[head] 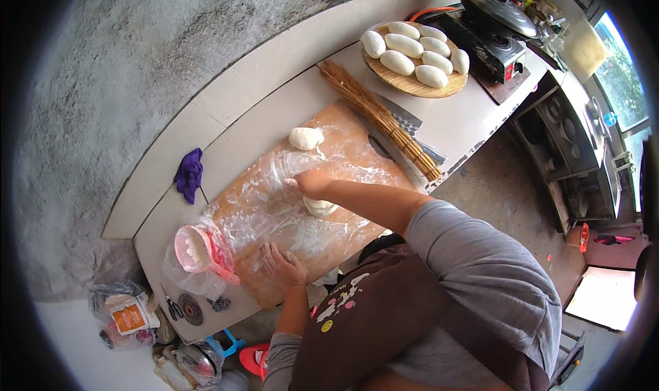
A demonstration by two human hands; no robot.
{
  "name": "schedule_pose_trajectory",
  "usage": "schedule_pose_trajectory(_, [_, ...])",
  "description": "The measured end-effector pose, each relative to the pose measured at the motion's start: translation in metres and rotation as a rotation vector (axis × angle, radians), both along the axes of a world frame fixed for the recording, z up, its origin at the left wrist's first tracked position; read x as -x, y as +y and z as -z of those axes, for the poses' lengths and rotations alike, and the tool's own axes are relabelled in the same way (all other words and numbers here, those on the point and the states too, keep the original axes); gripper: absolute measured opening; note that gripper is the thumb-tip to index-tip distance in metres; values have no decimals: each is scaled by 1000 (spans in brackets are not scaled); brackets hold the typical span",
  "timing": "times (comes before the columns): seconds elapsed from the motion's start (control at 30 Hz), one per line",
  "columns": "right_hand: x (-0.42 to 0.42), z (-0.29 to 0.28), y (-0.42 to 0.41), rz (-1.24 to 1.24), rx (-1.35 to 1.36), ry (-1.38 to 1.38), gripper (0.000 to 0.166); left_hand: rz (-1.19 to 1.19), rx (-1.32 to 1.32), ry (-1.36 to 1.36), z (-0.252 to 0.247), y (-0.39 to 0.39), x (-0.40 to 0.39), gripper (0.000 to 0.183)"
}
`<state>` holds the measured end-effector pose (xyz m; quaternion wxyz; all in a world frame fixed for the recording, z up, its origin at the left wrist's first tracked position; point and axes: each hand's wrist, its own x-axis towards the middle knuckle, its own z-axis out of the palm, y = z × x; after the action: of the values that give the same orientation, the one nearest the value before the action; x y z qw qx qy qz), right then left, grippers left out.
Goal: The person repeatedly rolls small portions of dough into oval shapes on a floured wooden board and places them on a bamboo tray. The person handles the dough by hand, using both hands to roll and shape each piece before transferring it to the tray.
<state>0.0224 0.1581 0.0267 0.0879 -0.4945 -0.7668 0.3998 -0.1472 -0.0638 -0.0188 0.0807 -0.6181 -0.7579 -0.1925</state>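
My right hand (310,183) is over the middle of a floured wooden board (314,236), its fingers largely hidden from view; whether they hold anything is unclear. White blurred streaks show beside its fingertips. One pale dough lump (306,139) lies near the board's far edge, and another dough lump (320,207) sits just below my right wrist, partly covered by the forearm. My left hand (280,265) rests palm down at the near left part of the board, empty, with fingers apart. Left of it, a pink plastic scoop (180,247) with white flour stands on a plastic bag.
A straw whisk broom (381,118) lies across a cleaver (404,117) right of the board. Behind are a woven tray (414,88) with several dough rolls and a gas stove (484,46) bearing a lidded wok (497,10). A purple cloth (189,175) and scissors (174,308) lie at left.
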Motion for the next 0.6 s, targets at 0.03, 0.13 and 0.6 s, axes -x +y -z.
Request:
schedule_pose_trajectory(0.03, [-8,-9,-3,-35,23,8,49,-7,-2,-6,0,-3,-2,52])
schedule_pose_trajectory(0.13, [-31,-14,-28,-237,-198,-202,48,-20,14,-15,4,-3,1,52])
schedule_pose_trajectory(0.6, [-40,36,-66,-485,-1057,22,20,-13,19,-14,2,-3,0,51])
